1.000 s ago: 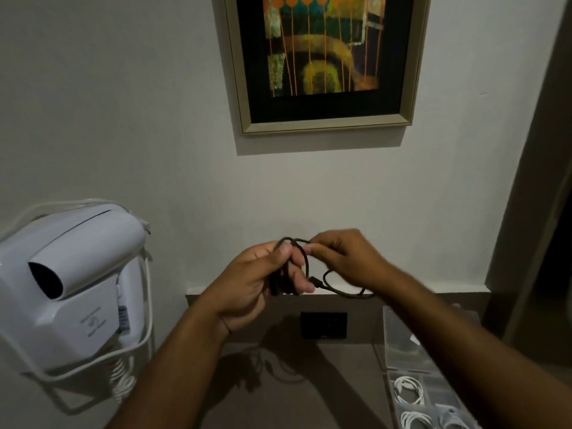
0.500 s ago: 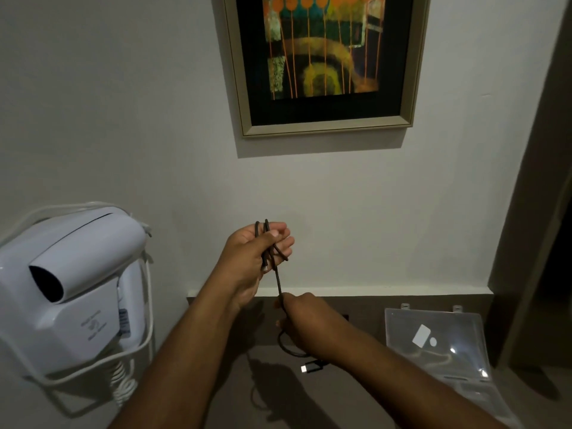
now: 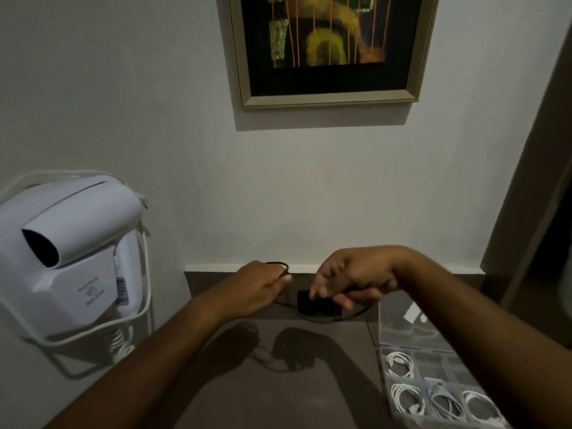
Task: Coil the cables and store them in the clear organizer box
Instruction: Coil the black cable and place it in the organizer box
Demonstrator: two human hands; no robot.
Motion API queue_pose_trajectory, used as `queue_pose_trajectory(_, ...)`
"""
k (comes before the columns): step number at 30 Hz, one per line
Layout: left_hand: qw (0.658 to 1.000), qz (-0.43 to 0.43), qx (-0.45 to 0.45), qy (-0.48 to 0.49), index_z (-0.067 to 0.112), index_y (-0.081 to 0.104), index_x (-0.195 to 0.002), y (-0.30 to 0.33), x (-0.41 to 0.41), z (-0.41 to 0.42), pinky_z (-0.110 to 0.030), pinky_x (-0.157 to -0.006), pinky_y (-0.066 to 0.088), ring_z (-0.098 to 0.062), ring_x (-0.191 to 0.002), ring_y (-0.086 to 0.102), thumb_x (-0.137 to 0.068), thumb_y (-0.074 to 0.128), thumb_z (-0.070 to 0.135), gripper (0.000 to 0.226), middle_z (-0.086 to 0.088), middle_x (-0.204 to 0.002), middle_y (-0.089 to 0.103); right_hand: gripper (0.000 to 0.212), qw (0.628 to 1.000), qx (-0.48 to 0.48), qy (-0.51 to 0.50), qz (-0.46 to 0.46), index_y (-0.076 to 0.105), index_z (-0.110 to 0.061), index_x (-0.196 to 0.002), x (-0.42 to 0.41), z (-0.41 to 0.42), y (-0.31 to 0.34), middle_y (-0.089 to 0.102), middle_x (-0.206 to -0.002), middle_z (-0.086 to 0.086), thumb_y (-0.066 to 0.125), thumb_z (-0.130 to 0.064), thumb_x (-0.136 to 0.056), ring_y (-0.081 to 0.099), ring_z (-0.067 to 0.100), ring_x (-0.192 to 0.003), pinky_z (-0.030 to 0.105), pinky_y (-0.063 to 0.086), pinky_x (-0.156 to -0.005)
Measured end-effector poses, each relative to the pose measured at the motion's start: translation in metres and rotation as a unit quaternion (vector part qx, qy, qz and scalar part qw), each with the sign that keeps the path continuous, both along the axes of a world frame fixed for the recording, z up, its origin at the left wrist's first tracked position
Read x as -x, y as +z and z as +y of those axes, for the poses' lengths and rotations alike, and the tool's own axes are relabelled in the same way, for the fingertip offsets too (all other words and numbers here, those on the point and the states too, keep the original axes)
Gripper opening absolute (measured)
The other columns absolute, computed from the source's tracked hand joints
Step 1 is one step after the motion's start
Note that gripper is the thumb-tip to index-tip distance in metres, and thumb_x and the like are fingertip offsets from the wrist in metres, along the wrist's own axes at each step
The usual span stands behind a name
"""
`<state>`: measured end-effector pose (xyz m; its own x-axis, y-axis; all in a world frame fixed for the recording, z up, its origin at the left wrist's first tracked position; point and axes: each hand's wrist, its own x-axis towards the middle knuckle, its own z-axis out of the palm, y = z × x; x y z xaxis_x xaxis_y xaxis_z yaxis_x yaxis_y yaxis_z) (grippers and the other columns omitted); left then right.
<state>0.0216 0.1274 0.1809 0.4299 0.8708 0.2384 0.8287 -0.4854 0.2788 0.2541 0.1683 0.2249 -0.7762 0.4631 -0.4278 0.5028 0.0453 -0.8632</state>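
A thin black cable (image 3: 325,319) hangs in a slack loop between my two hands above the dark counter. My left hand (image 3: 258,284) is closed around a small coil of it, a loop showing above the fingers. My right hand (image 3: 353,278) pinches the cable's other stretch, fingers curled downward. The clear organizer box (image 3: 402,351) lies open at the lower right, its lid leaning back, and several compartments hold coiled white cables (image 3: 399,363). My right forearm covers part of the box.
A white wall-mounted hair dryer (image 3: 71,252) with a coiled cord hangs at the left. A black socket plate (image 3: 318,305) sits on the counter's back panel behind my hands. A framed picture (image 3: 328,48) hangs above. A dark door frame runs down the right.
Both hands have dropped lower toward the counter. My right hand rose from below the left and moved right, drawing the cable sideways. The view tilted down, showing the box's filled compartments.
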Motion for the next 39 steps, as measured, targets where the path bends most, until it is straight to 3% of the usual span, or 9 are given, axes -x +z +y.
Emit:
queue_pose_trajectory(6, 0.959, -0.204, 0.18, 0.077, 0.023, 0.048, -0.055, -0.009, 0.015, -0.015, -0.028, -0.059, 0.037, -0.011, -0.054, 0.046, -0.096, 0.041, 0.047, 0.049, 0.008, -0.054, 0.051, 0.102, 0.992, 0.017, -0.082, 0.089, 0.063, -0.005, -0.114, -0.029, 0.018, 0.031, 0.042, -0.057, 0.001, 0.039, -0.09, -0.063, 0.017, 0.011, -0.039, 0.02, 0.015, -0.039)
queue_pose_trajectory(10, 0.839, -0.407, 0.36, -0.007, 0.023, 0.052, -0.062, -0.001, -0.001, -0.026, -0.026, -0.058, 0.039, -0.01, -0.046, 0.033, -0.095, 0.043, 0.044, 0.04, 0.006, -0.054, 0.047, 0.089, 0.953, -0.259, -0.007, -0.158, 0.06, -0.037, -0.12, -0.011, 0.01, 0.039, 0.056, -0.095, -0.009, 0.066, -0.084, -0.044, 0.052, 0.03, -0.081, 0.032, 0.046, -0.067)
queue_pose_trajectory(13, 0.849, -0.406, 0.338, -0.018, 0.015, 0.056, -0.066, 0.014, 0.0, -0.023, -0.026, -0.059, 0.045, -0.014, -0.048, 0.038, -0.088, 0.057, 0.032, 0.028, 0.004, -0.045, 0.039, 0.1, 0.888, -0.348, 0.057, -0.296, 0.062, -0.033, -0.115, 0.018, -0.007, 0.02, 0.061, -0.108, -0.017, 0.057, -0.093, -0.035, 0.057, 0.015, -0.103, 0.041, 0.046, -0.099)
queue_pose_trajectory(17, 0.854, -0.436, 0.285, -0.014, 0.008, 0.054, -0.074, 0.032, 0.005, -0.015, -0.026, -0.059, 0.046, -0.016, -0.053, 0.05, -0.083, 0.065, 0.03, 0.026, -0.006, -0.057, 0.045, 0.06, 0.891, -0.413, 0.033, -0.185, 0.066, -0.017, -0.069, 0.035, -0.016, -0.008, 0.067, -0.063, -0.001, 0.062, -0.076, -0.064, 0.065, 0.017, -0.064, 0.034, 0.057, -0.071)
queue_pose_trajectory(23, 0.841, -0.427, 0.329, -0.043, 0.009, 0.063, -0.074, 0.029, 0.005, -0.02, -0.028, -0.06, 0.046, -0.016, -0.051, 0.047, -0.085, 0.059, 0.037, 0.03, 0.006, -0.042, 0.04, 0.026, 0.903, -0.279, -0.256, 0.201, 0.072, -0.015, -0.07, 0.006, 0.02, 0.02, 0.05, -0.045, -0.001, 0.07, -0.037, -0.083, 0.043, 0.01, -0.041, 0.022, 0.038, -0.047)
queue_pose_trajectory(31, 0.67, -0.702, 0.227, -0.078, 0.006, 0.067, -0.087, 0.068, -0.014, -0.005, -0.022, -0.056, 0.057, -0.029, -0.089, 0.074, -0.091, 0.051, 0.025, 0.025, -0.018, -0.092, 0.077, 0.033, 0.894, -0.383, -0.223, 0.063, 0.07, -0.01, -0.081, 0.043, 0.002, -0.049, 0.062, -0.061, -0.001, 0.055, -0.036, -0.094, 0.057, 0.01, -0.054, 0.027, 0.048, -0.058)
queue_pose_trajectory(33, 0.696, -0.697, 0.172, -0.013, 0.005, 0.066, -0.095, 0.069, -0.018, 0.008, -0.029, -0.075, 0.06, -0.03, -0.101, 0.07, -0.096, 0.048, 0.02, 0.023, -0.022, -0.108, 0.072, 0.023, 0.885, -0.44, -0.151, -0.01, 0.063, -0.013, -0.085, 0.058, -0.011, -0.064, 0.068, -0.082, 0.005, 0.055, -0.033, -0.093, 0.059, 0.017, -0.07, 0.034, 0.051, -0.068)
queue_pose_trajectory(35, 0.799, -0.587, 0.102, 0.083, 0.01, 0.067, -0.101, 0.061, -0.02, 0.017, -0.038, -0.094, 0.053, -0.027, -0.108, 0.066, -0.095, 0.054, 0.021, 0.018, -0.017, -0.115, 0.069, 0.015, 0.884, -0.455, -0.096, -0.057, 0.059, -0.016, -0.095, 0.068, -0.018, -0.062, 0.067, -0.09, 0.007, 0.057, -0.03, -0.091, 0.058, 0.019, -0.074, 0.033, 0.05, -0.069)
queue_pose_trajectory(39, 0.941, -0.314, 0.073, 0.104, 0.021, 0.065, -0.109, 0.038, -0.027, 0.016, -0.031, -0.093, 0.046, -0.016, -0.106, 0.061, -0.096, 0.051, 0.03, 0.022, 0.001, -0.113, 0.067, 0.016, 0.874, -0.457, -0.001, -0.165, 0.061, -0.017, -0.097, 0.061, -0.021, -0.024, 0.065, -0.093, 0.006, 0.064, -0.028, -0.085, 0.058, 0.021, -0.077, 0.03, 0.045, -0.065)
